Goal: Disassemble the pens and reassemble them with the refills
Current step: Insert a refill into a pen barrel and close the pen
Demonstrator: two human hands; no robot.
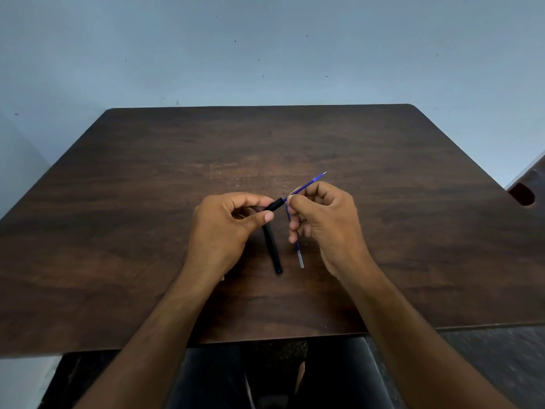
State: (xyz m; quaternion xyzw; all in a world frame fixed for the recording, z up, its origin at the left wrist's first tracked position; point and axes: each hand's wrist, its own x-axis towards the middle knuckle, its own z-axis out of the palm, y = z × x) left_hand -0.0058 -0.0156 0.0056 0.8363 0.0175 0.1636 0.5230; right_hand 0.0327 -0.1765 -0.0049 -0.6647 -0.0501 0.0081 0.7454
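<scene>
While a big brown table (pixel 147 231) fills most of the view, two bare arms reach over it from below. A blue-grey wall (pixel 265 48) stands behind the table.

The left hand (pixel 224 228) is curled. Its thumb and fingers pinch a short black pen part (pixel 275 205), held up above the table. The right hand (pixel 321 222) is curled too. Its thumb and first finger pinch a thin blue refill (pixel 306 186) close to where it goes into the black part. The sharp writing tip points up and away to the right. It looks like the refill is being slid into that part or pulled out of it, but which one cannot be told.

A long black barrel (pixel 272 246) shows just below the left hand and runs down toward the person. It seems to lie on the table, and its top end is hidden behind the thumb. A second blue refill (pixel 298 250) with a clear end shows below the right hand. The curled lower fingers may be holding it, but this is hard to see.

The refills look very light and thin. They would likely bend if squeezed hard or pushed from far back, so it is best to pinch one near the end that goes in. The black parts look stiff and smooth, and may slip, so a firm pinch around the middle should work well.
</scene>
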